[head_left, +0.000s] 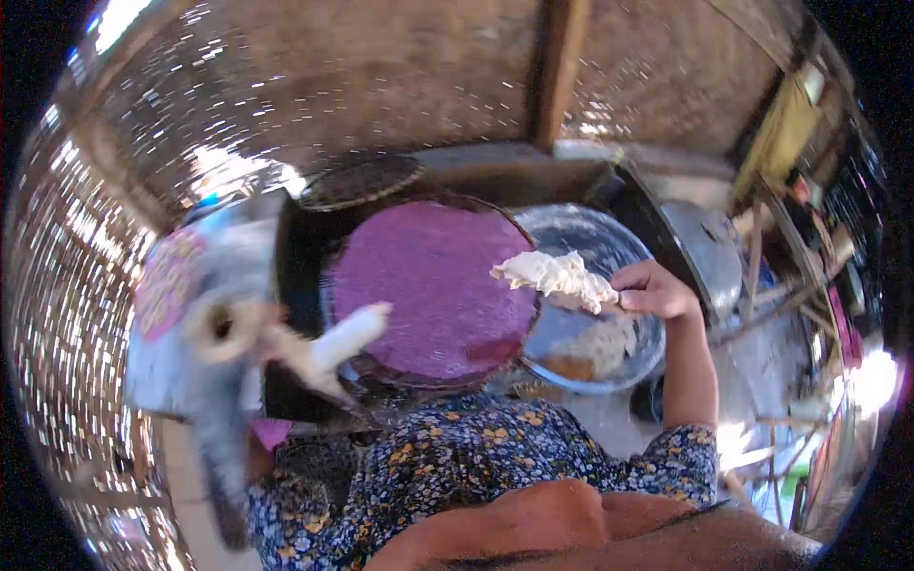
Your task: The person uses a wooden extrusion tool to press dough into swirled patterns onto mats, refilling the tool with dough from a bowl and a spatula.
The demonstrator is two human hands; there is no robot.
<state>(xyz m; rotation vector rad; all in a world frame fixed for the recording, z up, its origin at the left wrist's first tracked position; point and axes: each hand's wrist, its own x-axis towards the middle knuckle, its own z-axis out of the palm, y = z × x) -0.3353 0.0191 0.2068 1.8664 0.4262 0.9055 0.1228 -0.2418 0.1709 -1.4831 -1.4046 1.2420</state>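
My right hand (657, 290) is closed at one end of a lumpy white mass of dough (562, 278), held level above the edge of a metal basin (657, 357). Whether a spoon or stick runs inside the dough is hidden. Pale dough and a brownish patch lie in the basin. Left of it is a wide round purple surface (433, 290) in a dark rim. Motion smears my left hand (276, 338), so its fingers cannot be made out. Close to it are a white cylinder (350, 338) and a beige ring-shaped thing (224, 328), both blurred.
At the left stands a pale table (152, 371) bearing a pink sheet with small pale pieces (169, 281). Behind the purple surface lies a dark round tray (362, 181). A metal lid (705, 247) and a wooden rack (790, 257) are at right. A woven wall closes the back.
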